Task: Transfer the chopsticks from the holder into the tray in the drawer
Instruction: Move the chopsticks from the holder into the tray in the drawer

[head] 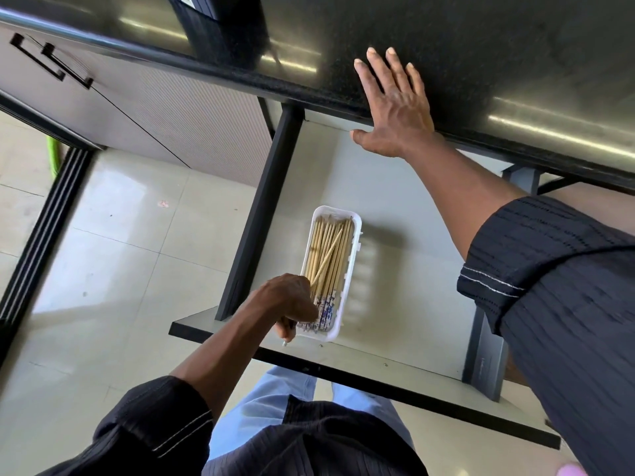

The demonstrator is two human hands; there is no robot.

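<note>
Chopsticks [328, 259]: pale wood w/ blue-patterned ends, lying lengthwise in the tray, packed side by side; one lies diagonally across the top of the rest, its near end going into the left hand.
Tray [357, 235]: white plastic, long and narrow w/ rounded corners, sitting on the drawer floor, near the drawer's front edge and left rail.
Drawer [395, 201]: pulled out from under the counter, pale grey floor, dark side rails, black front edge; apart from the tray its floor shows only a few small screws near the front.
Left hand [287, 300]: at the tray's near left corner, fingers curled closed; appears to pinch the diagonal chopstick, knuckles over the patterned ends. Exact grip partly hidden by the hand itself.
Right hand [395, 104]: flat on the countertop edge, fingers spread and straight, holding nothing, thumb hanging below the edge.
Countertop [481, 46]: black, glossy, speckled, w/ light reflections.
Holder [220, 25]: dark ribbed container on the counter at far left, blurred; contents can't tell.
Clothing: dark striped sleeves, light blue trousers below.
Floor [113, 235]: pale glossy tiles.
</note>
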